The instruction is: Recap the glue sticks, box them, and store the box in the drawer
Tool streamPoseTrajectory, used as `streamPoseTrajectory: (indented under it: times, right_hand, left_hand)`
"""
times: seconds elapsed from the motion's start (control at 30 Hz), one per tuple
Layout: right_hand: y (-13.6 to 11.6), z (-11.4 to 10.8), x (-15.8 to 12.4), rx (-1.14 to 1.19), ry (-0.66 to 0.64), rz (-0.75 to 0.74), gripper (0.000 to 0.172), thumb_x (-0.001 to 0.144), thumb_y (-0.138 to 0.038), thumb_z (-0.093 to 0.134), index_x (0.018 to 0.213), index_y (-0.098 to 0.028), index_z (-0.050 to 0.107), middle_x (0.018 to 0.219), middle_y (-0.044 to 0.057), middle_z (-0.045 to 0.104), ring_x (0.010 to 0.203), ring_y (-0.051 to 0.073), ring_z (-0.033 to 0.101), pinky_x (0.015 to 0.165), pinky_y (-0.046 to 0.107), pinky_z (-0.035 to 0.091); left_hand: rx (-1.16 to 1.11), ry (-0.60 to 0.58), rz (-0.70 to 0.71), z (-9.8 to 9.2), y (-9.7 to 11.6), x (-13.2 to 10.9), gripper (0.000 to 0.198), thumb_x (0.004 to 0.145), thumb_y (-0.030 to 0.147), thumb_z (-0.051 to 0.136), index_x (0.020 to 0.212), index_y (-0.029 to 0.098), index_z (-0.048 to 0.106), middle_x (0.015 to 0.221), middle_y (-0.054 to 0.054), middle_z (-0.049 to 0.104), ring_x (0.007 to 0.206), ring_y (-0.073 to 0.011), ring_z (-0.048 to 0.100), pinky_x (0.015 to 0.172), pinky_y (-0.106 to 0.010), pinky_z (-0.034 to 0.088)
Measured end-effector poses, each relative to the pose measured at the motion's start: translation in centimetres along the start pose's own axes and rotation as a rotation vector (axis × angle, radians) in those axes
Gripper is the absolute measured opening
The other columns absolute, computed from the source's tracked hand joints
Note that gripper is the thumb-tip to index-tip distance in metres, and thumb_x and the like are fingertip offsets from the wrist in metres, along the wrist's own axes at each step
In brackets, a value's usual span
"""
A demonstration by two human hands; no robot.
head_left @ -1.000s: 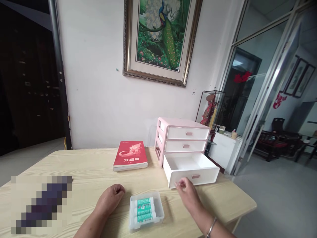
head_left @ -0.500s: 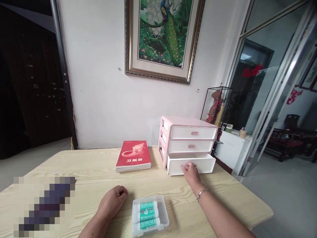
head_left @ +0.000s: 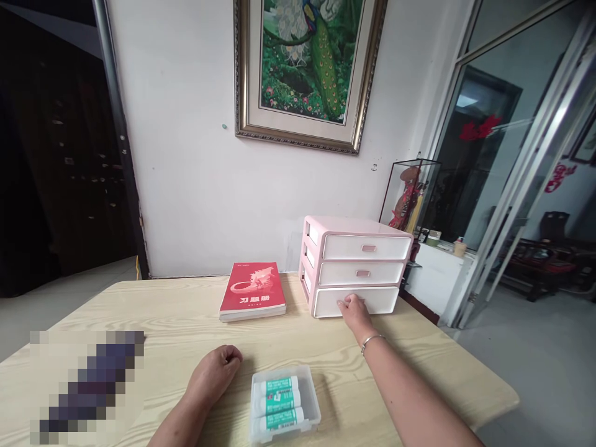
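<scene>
Table edge [head_left: 471, 367] slants at lower right. White bottom drawer [head_left: 382, 300] sits flush; right hand [head_left: 357, 317] touching, grip unclear; left hand [head_left: 213, 374] loosely fisted.

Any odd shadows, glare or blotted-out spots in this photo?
Head view: coarse blocks mask a dark shape on the table at lower left, and the doorway is nearly black; head view, right side: the metal frame catches bright glare and leans, perhaps from lens distortion; head view, near edge: the plastic box casts a soft shadow to its right.
</scene>
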State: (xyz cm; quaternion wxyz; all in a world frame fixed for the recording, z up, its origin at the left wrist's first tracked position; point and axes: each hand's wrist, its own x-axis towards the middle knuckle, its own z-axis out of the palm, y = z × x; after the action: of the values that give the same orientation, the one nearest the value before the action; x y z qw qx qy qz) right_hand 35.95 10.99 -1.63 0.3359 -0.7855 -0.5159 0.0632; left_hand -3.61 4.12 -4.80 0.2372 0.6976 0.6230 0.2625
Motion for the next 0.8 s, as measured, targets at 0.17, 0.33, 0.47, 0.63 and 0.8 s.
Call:
streamPoseTrajectory:
  times: [0.17, 0.33, 0.47, 0.63, 0.8]
  right_hand:
    - [0.0, 0.2, -1.7, 0.067, -0.046, 0.030, 0.025, 0.086, -0.025, 0.057, 0.108, -0.014, 0.060, 0.099, 0.013, 0.071, 0.093, 0.025, 0.065, 0.076, 0.029, 0.045]
    - [-0.1, 1.7, -8.7, 0.198, -0.153, -0.050, 0.023, 0.090, -0.028, 0.050, 0.109, -0.018, 0.058, 0.089, 0.005, 0.070, 0.080, 0.020, 0.066, 0.071, 0.027, 0.047]
    - [-0.5, 1.1, -16.2, 0.419, -0.299, -0.235, 0.030, 0.092, -0.040, 0.051, 0.111, -0.018, 0.059, 0.097, 0.007, 0.068, 0.090, 0.021, 0.064, 0.082, 0.030, 0.049]
    - [-0.7, -1.6, -21.7, 0.474, -0.388, -0.439, 0.044, 0.089, -0.037, 0.061, 0.130, -0.024, 0.054, 0.128, 0.009, 0.058, 0.110, 0.024, 0.057, 0.087, 0.035, 0.050]
    - [-0.7, -2.4, -23.3, 0.459, -0.240, -0.649, 0.020, 0.090, -0.030, 0.060, 0.110, -0.025, 0.064, 0.124, 0.010, 0.060, 0.116, 0.026, 0.054, 0.096, 0.039, 0.047]
  left_hand:
    - [-0.030, 0.010, 0.015, 0.3, -0.6, 0.2, 0.025, 0.077, 0.018, 0.046, 0.079, 0.021, 0.071, 0.077, 0.000, 0.073, 0.077, -0.0182, 0.066, 0.066, -0.024, 0.041]
    - [-0.115, 0.015, 0.054, 0.1, -0.5, -0.5, 0.026, 0.078, 0.022, 0.045, 0.085, 0.018, 0.071, 0.076, -0.001, 0.071, 0.076, -0.0189, 0.066, 0.067, -0.025, 0.045]
    - [-0.195, -0.006, 0.176, -0.4, 0.8, -1.7, 0.032, 0.081, 0.033, 0.049, 0.097, 0.016, 0.070, 0.091, -0.005, 0.070, 0.087, -0.0215, 0.065, 0.076, -0.028, 0.049]
    - [-0.294, -0.065, 0.357, -0.2, 2.7, -4.8, 0.050, 0.084, 0.049, 0.059, 0.126, 0.021, 0.061, 0.127, -0.011, 0.057, 0.108, -0.0247, 0.061, 0.083, -0.031, 0.053]
    - [-0.166, -0.070, 0.551, 0.5, 3.2, -9.0, 0.052, 0.083, 0.049, 0.067, 0.129, 0.027, 0.057, 0.148, -0.011, 0.039, 0.132, -0.0303, 0.046, 0.106, -0.040, 0.044]
